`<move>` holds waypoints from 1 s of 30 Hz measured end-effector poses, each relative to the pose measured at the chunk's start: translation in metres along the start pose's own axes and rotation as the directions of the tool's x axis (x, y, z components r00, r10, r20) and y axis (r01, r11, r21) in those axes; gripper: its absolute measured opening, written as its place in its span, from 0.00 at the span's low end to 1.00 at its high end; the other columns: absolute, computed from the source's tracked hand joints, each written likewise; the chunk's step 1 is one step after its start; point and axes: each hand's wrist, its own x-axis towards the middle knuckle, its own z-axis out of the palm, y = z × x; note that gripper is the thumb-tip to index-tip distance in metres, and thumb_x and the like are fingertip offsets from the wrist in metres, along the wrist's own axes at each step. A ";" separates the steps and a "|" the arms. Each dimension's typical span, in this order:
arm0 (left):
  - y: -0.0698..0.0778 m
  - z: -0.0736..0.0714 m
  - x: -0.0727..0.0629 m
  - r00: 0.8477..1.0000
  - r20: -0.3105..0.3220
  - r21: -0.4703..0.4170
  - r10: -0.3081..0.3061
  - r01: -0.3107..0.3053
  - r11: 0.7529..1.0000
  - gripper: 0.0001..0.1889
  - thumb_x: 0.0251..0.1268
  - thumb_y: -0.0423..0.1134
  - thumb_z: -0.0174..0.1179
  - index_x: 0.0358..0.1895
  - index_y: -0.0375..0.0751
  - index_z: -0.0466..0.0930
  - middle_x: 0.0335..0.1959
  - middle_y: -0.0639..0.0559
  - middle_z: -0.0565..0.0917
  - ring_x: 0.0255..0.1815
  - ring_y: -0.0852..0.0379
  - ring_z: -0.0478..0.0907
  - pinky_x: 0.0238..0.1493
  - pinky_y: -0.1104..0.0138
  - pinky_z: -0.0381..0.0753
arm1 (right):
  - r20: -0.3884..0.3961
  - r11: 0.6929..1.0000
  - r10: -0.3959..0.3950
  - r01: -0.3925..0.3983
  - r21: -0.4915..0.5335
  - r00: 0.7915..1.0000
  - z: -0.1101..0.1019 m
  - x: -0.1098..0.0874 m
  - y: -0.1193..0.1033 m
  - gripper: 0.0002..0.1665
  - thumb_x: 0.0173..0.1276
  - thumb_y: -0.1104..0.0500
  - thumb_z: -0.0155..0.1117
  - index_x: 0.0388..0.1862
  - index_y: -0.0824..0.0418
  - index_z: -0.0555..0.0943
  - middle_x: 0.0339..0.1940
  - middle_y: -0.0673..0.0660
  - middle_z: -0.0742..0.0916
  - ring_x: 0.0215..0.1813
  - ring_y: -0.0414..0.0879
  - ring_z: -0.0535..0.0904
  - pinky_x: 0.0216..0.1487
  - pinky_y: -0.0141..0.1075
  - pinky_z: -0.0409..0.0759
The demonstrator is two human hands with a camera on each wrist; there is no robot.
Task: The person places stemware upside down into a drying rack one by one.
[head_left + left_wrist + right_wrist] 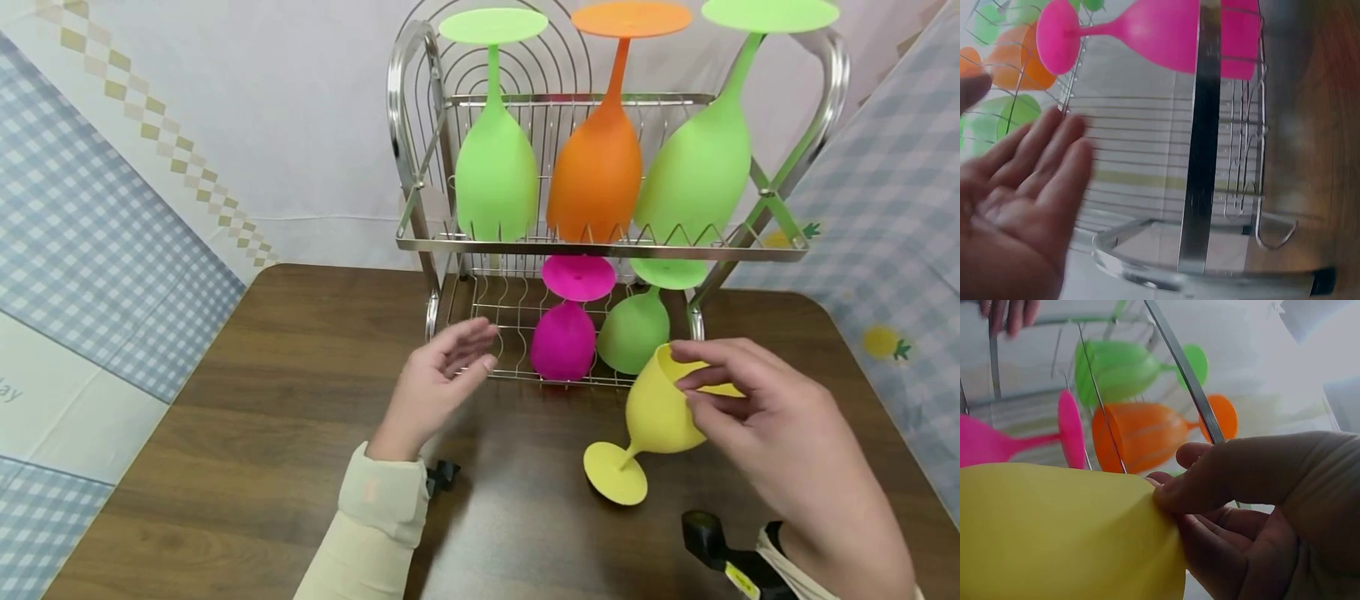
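Note:
A yellow plastic wine glass point(660, 408) is tilted in front of the rack, its foot towards the lower left and its mouth up and to the right. My right hand point(787, 425) pinches its rim between thumb and fingers, which the right wrist view shows close up at the yellow bowl point(1066, 531). Whether the foot touches the table cannot be told. My left hand point(435, 387) is raised with loosely extended fingers before the rack's lower left part, holding nothing. In the left wrist view a pink wine glass point(1160, 31) lies beyond that hand.
The two-tier metal dish rack point(600, 248) holds upside-down glasses. On top are a left green one point(495, 175), an orange one point(596, 175) and a leaning green one point(697, 158); below, a magenta one point(564, 346) beside a green one point(637, 337). Wooden table point(247, 433) underneath.

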 end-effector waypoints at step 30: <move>0.012 0.030 -0.010 0.885 0.457 0.037 -0.088 0.079 0.996 0.40 0.53 0.39 0.78 0.71 0.49 0.71 0.64 0.60 0.78 0.62 0.61 0.77 0.65 0.65 0.75 | 0.207 0.939 -0.341 0.341 0.037 0.917 0.053 -0.005 -0.037 0.20 0.61 0.69 0.66 0.51 0.55 0.85 0.45 0.46 0.83 0.35 0.34 0.76 0.33 0.20 0.74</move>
